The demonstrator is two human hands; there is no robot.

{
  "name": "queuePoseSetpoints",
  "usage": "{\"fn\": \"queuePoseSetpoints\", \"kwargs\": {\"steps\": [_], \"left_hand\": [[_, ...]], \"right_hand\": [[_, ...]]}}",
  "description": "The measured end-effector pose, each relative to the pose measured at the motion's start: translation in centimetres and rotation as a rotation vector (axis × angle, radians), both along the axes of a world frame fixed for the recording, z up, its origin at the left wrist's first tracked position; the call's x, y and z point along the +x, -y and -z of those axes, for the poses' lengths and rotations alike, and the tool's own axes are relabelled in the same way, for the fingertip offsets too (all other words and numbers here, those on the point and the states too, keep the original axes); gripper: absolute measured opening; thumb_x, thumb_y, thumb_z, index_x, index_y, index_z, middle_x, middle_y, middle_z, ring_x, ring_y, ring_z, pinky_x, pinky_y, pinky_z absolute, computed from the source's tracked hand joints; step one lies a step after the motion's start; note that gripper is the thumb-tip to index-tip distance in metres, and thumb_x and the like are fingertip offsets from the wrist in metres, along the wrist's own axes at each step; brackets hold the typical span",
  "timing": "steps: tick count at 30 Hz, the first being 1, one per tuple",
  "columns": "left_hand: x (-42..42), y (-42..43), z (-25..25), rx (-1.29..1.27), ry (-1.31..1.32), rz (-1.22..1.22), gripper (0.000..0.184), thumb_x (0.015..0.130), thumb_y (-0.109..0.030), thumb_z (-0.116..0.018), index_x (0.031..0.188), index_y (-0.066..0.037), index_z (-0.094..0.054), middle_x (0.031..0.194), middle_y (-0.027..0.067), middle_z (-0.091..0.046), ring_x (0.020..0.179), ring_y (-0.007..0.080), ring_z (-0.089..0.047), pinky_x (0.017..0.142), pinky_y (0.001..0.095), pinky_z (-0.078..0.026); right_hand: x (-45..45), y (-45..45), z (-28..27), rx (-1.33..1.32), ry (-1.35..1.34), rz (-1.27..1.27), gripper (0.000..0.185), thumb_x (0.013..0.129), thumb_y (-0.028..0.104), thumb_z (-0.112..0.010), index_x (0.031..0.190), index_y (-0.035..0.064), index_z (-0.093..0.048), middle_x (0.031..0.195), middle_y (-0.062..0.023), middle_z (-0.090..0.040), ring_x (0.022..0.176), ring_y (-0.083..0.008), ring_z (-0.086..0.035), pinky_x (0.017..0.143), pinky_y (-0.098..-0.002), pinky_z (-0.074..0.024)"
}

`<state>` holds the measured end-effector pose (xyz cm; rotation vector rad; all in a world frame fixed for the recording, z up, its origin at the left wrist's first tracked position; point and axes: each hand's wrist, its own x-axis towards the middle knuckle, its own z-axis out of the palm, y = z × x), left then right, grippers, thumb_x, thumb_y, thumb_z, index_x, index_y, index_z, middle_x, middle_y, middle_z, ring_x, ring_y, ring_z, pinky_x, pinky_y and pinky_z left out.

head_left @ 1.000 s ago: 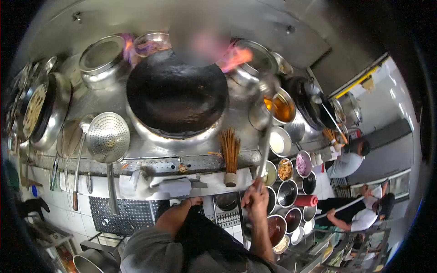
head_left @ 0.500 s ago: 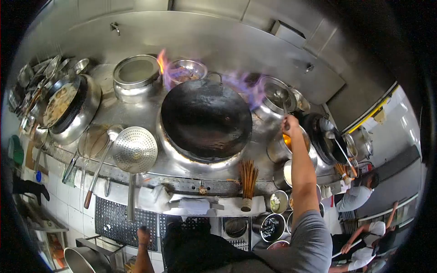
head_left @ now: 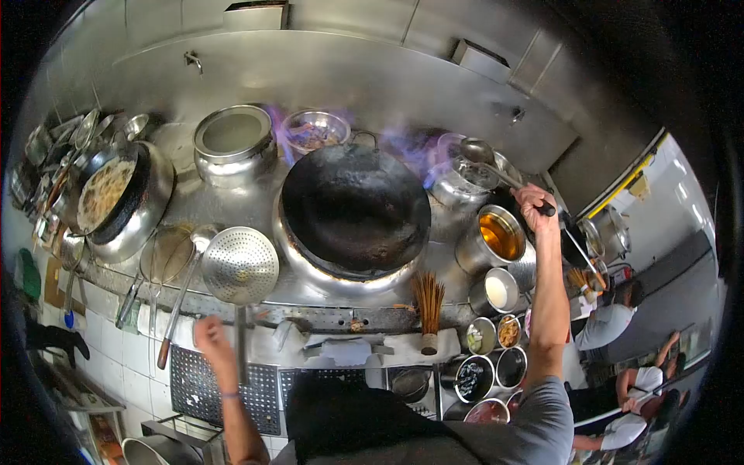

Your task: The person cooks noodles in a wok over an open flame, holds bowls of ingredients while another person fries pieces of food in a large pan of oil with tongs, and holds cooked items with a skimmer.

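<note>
My right hand point(head_left: 535, 208) is closed around the handle of a metal ladle point(head_left: 478, 149). The ladle's bowl is over a steel pot of clear liquid point(head_left: 459, 183) at the back right. My left hand point(head_left: 214, 341) is left of the handle of a perforated skimmer point(head_left: 240, 265), apart from it as far as I can see; its fingers are blurred. A large black wok point(head_left: 355, 209) sits tilted on the burner in the middle, with nothing in it. Bluish flames point(head_left: 415, 151) rise behind it.
On the right are a pot of amber oil point(head_left: 501, 235), a pot of white contents point(head_left: 501, 289) and several ingredient bowls. A bamboo brush point(head_left: 428, 314) rests at the front edge. Another wok point(head_left: 107, 195) holds frothy liquid at left. Co-workers point(head_left: 612, 322) are at the far right.
My right hand has moved right and the ladle's bowl has lifted clear of the pot. My left hand has risen towards the skimmer's handle. The orange flame tip is gone.
</note>
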<state>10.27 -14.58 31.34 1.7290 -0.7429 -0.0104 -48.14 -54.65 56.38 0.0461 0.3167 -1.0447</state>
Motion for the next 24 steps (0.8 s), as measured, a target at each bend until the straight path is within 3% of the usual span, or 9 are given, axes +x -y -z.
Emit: {"fn": "queuePoseSetpoints", "kwargs": {"steps": [1, 2, 3, 7, 11, 13, 15, 18, 24], "left_hand": [[-1.6, 3.2, -1.3, -0.018, 0.224, 0.120, 0.007, 0.084, 0.002, -0.062, 0.089, -0.002, -0.061, 0.087, 0.0109, -0.061, 0.084, 0.0254, -0.058, 0.072, 0.0354, -0.047], [-4.1, 5.7, -3.4, -0.037, 0.168, 0.326, 0.011, 0.081, 0.002, -0.066, 0.090, -0.003, -0.064, 0.091, 0.0128, -0.064, 0.087, 0.0288, -0.058, 0.076, 0.0394, -0.048], [-6.4, 8.5, -5.0, -0.016, 0.449, 0.433, 0.013, 0.080, -0.002, -0.068, 0.093, -0.004, -0.067, 0.096, 0.0147, -0.065, 0.093, 0.0310, -0.059, 0.081, 0.0430, -0.047], [-14.2, 16.6, -4.0, -0.034, 0.483, 0.816, 0.032, 0.080, -0.019, -0.071, 0.110, -0.008, -0.067, 0.116, 0.0126, -0.062, 0.102, 0.0339, -0.057, 0.088, 0.0468, -0.045], [-16.2, 19.8, -4.0, 0.335, 0.466, 1.022, 0.027, 0.087, -0.029, -0.066, 0.098, -0.005, -0.068, 0.098, 0.0160, -0.067, 0.096, 0.0371, -0.060, 0.083, 0.0509, -0.046], [-16.7, 19.8, -4.0, 0.289, 0.471, 0.967, 0.027, 0.088, -0.029, -0.065, 0.087, -0.003, -0.066, 0.083, 0.0170, -0.066, 0.088, 0.0370, -0.061, 0.079, 0.0504, -0.047], [-17.1, 19.5, -3.7, 0.289, 0.480, 0.916, 0.026, 0.088, -0.028, -0.065, 0.083, -0.003, -0.064, 0.080, 0.0166, -0.065, 0.086, 0.0366, -0.062, 0.077, 0.0497, -0.047], [-17.5, 19.1, -4.0, 0.171, 0.513, 0.835, 0.026, 0.087, -0.027, -0.065, 0.077, -0.003, -0.060, 0.077, 0.0160, -0.064, 0.082, 0.0364, -0.061, 0.073, 0.0489, -0.047], [-19.0, 19.3, -2.8, 0.097, 0.538, 0.758, 0.024, 0.085, -0.023, -0.067, 0.074, -0.004, -0.058, 0.074, 0.0165, -0.062, 0.073, 0.0373, -0.058, 0.068, 0.0506, -0.045]], "right_hand": [[1.2, -2.1, -0.9, 0.004, 0.037, -0.001, 0.040, 0.102, 0.017, -0.036, 0.126, -0.0125, -0.021, 0.070, -0.0061, -0.046, 0.050, -0.0155, -0.050, 0.039, -0.0280, -0.0397], [3.2, -4.7, -2.0, 0.011, 0.072, -0.003, 0.039, 0.102, 0.017, -0.036, 0.125, -0.0121, -0.022, 0.070, -0.0062, -0.046, 0.050, -0.0156, -0.050, 0.039, -0.0281, -0.0397], [4.5, -6.6, -2.4, 0.019, 0.107, -0.005, 0.038, 0.102, 0.017, -0.036, 0.124, -0.0116, -0.023, 0.070, -0.0063, -0.046, 0.050, -0.0157, -0.050, 0.039, -0.0282, -0.0398], [6.0, -10.8, -0.3, 0.049, 0.110, -0.049, 0.039, 0.099, 0.013, -0.037, 0.125, -0.0143, -0.027, 0.075, -0.0068, -0.046, 0.051, -0.0156, -0.052, 0.038, -0.0273, -0.0393], [9.1, -15.9, 1.7, 0.093, -0.102, -0.046, 0.014, 0.096, 0.010, -0.040, 0.091, -0.0025, -0.040, 0.079, -0.0075, -0.049, 0.050, -0.0122, -0.051, 0.033, -0.0241, -0.0363], [9.0, -17.4, 3.7, 0.029, -0.219, -0.112, 0.034, 0.099, 0.011, -0.038, 0.121, -0.0145, -0.037, 0.083, -0.0089, -0.046, 0.051, -0.0109, -0.049, 0.033, -0.0246, -0.0357], [8.5, -18.7, 4.3, -0.026, -0.469, -0.255, 0.013, 0.098, 0.011, -0.043, 0.102, -0.0013, -0.043, 0.075, -0.0048, -0.046, 0.045, -0.0086, -0.044, 0.029, -0.0238, -0.0317], [9.7, -19.3, 3.4, -0.262, -1.086, -0.140, 0.008, 0.090, 0.008, -0.055, 0.091, 0.0087, -0.048, 0.063, -0.0002, -0.048, 0.038, -0.0057, -0.042, 0.026, -0.0227, -0.0319], [7.5, -10.1, 3.5, -0.508, -1.760, 0.043, 0.005, 0.085, 0.007, -0.055, 0.088, 0.0032, -0.057, 0.056, -0.0027, -0.050, 0.038, -0.0109, -0.045, 0.033, -0.0279, -0.0356]]}}
